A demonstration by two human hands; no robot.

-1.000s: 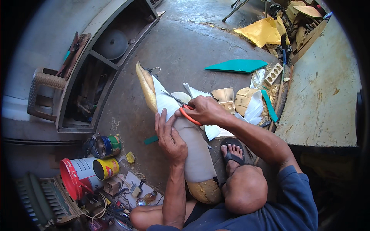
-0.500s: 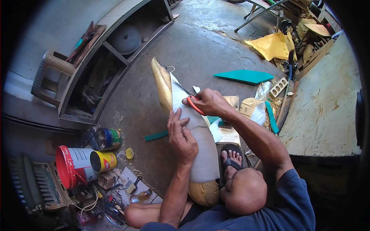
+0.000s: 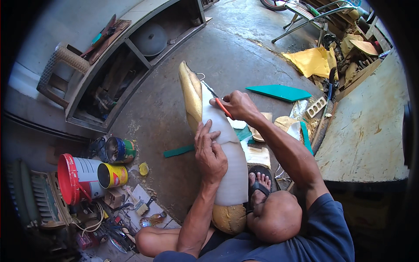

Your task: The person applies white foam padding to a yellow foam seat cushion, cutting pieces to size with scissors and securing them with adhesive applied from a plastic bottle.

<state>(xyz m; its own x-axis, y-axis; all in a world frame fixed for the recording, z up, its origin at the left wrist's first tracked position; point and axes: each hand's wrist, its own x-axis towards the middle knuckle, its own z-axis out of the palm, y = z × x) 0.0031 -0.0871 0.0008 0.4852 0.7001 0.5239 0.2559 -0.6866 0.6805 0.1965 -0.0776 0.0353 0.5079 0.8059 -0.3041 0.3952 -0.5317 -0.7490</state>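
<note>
A long, seat-shaped tan foam block (image 3: pixel 190 89) lies across my lap, its narrow end pointing away and its rounded end close to my body. A thin white sheet (image 3: pixel 231 174) covers much of its top. My left hand (image 3: pixel 210 155) rests on the sheet's left edge, fingers extended and slightly apart. In my right hand (image 3: pixel 239 106) are scissors with orange-red handles (image 3: pixel 224 108). Their blades lie along the sheet's right edge near the narrow end, partly hidden by my fingers. A small wire hook (image 3: pixel 200 76) shows beside the tip.
Teal pieces (image 3: pixel 279 92) and white and tan scraps (image 3: pixel 258 156) lie on the floor at right, beside a pale board (image 3: pixel 362 126). To the left stand a red-and-white bucket (image 3: pixel 80 179), a yellow can (image 3: pixel 112 175) and scattered tools. A low cabinet (image 3: pixel 135 56) runs along the wall.
My right hand and the scissors have moved a little along the sheet's edge toward the narrow end. A white scrap now shows below my right wrist. The left hand stays on the sheet.
</note>
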